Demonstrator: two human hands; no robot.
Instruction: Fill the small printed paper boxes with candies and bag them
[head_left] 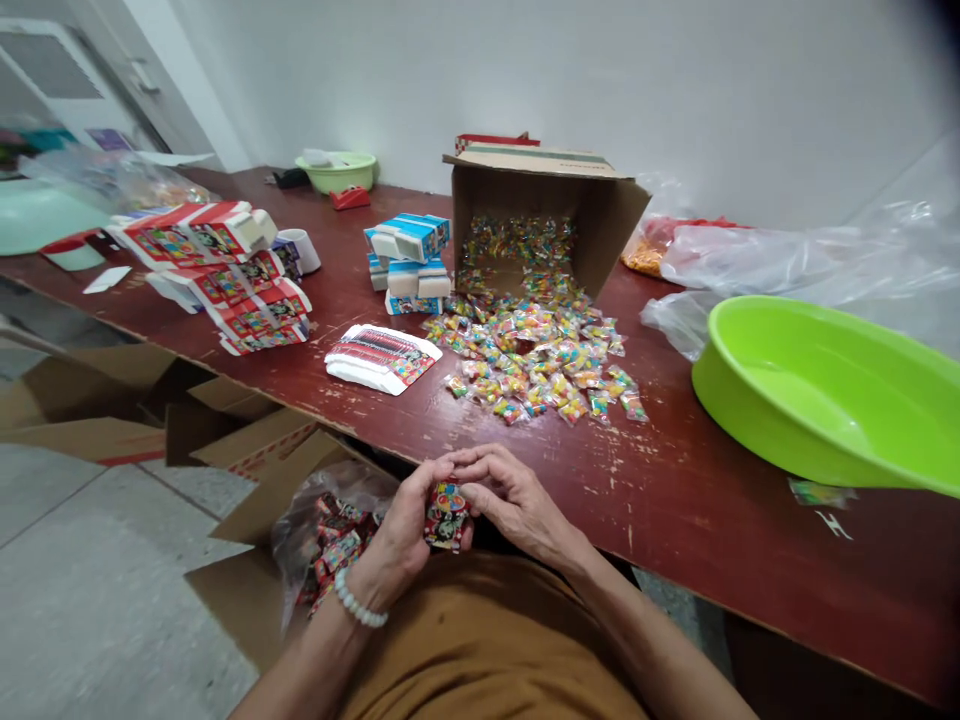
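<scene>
Printed box point(446, 517) held in both hands
The left hand point(396, 548) cups it underneath and the right hand's point(514, 503) fingers point(480, 463) pinch its top to steady it, near the counter point(675, 500) edge; candy packets point(536, 355) lie beyond the fingers.

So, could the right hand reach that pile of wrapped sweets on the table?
Probably yes: the right hand sits near the sweets with only bare table between, though it and the left hand grip a small box.
</scene>
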